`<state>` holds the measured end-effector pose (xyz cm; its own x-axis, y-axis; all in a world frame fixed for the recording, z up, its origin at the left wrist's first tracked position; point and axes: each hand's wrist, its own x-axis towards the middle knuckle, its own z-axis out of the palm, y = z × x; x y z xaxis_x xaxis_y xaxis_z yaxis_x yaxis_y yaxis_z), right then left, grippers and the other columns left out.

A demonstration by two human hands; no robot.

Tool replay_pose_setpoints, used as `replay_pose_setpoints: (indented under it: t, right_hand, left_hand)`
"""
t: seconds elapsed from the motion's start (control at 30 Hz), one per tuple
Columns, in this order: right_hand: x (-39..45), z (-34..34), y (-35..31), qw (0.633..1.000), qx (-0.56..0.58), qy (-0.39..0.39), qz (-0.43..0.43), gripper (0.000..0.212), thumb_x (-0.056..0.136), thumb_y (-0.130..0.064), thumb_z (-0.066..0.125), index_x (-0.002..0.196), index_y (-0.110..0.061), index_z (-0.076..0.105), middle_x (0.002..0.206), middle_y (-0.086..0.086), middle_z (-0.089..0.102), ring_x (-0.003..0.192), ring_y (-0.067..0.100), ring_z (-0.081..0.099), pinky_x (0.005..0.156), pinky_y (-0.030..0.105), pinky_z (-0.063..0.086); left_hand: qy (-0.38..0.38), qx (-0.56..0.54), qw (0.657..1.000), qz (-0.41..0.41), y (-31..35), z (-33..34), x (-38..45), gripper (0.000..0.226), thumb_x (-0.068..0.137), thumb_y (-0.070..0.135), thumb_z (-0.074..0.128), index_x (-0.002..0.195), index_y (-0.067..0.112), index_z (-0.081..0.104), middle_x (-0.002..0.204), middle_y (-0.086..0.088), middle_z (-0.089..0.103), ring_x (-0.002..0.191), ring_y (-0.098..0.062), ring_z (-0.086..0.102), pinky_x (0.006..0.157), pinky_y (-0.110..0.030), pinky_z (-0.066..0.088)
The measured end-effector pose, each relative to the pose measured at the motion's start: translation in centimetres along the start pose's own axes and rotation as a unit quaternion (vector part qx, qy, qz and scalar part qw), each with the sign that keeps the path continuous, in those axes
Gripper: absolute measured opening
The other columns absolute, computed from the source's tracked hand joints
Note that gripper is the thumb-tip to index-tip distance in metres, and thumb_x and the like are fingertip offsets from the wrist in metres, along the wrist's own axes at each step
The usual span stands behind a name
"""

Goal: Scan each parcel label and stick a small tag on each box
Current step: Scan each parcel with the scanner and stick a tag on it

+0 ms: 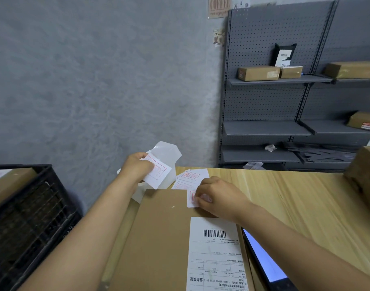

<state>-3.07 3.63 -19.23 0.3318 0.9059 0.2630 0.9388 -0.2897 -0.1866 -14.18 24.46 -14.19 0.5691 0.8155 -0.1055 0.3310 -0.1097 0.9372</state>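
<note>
A flat cardboard box [159, 238] lies in front of me on the wooden table [295, 198], with a white shipping label [215, 255] and barcode on its near right. My right hand [217, 198] presses a small white tag with red print [192, 198] onto the box's far right corner. My left hand [137, 168] holds a strip of tag backing with another red-printed tag [156, 172] above the box's far edge. More loose tags [190, 177] lie on the table just behind the box.
A black plastic crate [28, 223] holding a box stands at my left. A dark device with a lit screen [264, 261] lies right of the box. A brown parcel [364, 175] sits at the table's right edge. Grey shelves [280, 80] with parcels stand behind.
</note>
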Motion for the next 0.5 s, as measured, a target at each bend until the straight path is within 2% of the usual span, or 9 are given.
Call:
replay_pose_setpoints:
  t: [0.13, 0.27, 0.4, 0.5]
  right_hand:
    - [0.6, -0.1, 0.6, 0.999, 0.027, -0.009, 0.023, 0.023, 0.091, -0.035, 0.051, 0.074, -0.021, 0.055, 0.084, -0.005, 0.053, 0.088, 0.018, 0.049, 0.066, 0.031, 0.039]
    - [1.5, 0.2, 0.9, 0.986, 0.133, 0.031, 0.093, 0.019, 0.091, -0.031, 0.054, 0.091, -0.021, 0.07, 0.089, -0.009, 0.06, 0.087, 0.011, 0.053, 0.075, 0.03, 0.046]
    - [2.3, 0.3, 1.5, 0.969, 0.183, 0.062, 0.152, 0.017, 0.091, -0.03, 0.056, 0.093, -0.024, 0.071, 0.098, -0.009, 0.063, 0.087, 0.007, 0.056, 0.079, 0.027, 0.047]
    - [1.8, 0.4, 2.8, 0.965, 0.178, 0.053, 0.186, 0.016, 0.091, -0.029, 0.057, 0.099, -0.024, 0.07, 0.102, -0.007, 0.062, 0.089, 0.008, 0.055, 0.077, 0.023, 0.043]
  left_hand:
    - [0.019, -0.019, 1.0, 0.012, 0.0, -1.1, 1.1, 0.026, 0.086, -0.006, 0.047, 0.082, 0.017, 0.059, 0.088, -0.005, 0.066, 0.075, -0.023, 0.063, 0.071, -0.032, 0.051]
    - [-0.023, -0.02, 0.999, 0.014, -0.1, -0.7, 1.9, 0.02, 0.089, 0.001, 0.054, 0.086, 0.02, 0.061, 0.085, -0.001, 0.068, 0.073, -0.015, 0.065, 0.059, -0.026, 0.051]
    - [-0.046, -0.008, 0.998, 0.029, 0.2, 1.5, 2.9, 0.023, 0.089, 0.001, 0.053, 0.083, 0.022, 0.06, 0.079, 0.003, 0.067, 0.069, -0.01, 0.065, 0.053, -0.023, 0.049]
    - [-0.077, 0.049, 0.995, 0.047, 0.0, 3.5, 3.9, 0.025, 0.087, 0.001, 0.051, 0.085, 0.024, 0.059, 0.085, -0.002, 0.068, 0.076, -0.017, 0.066, 0.067, -0.032, 0.057]
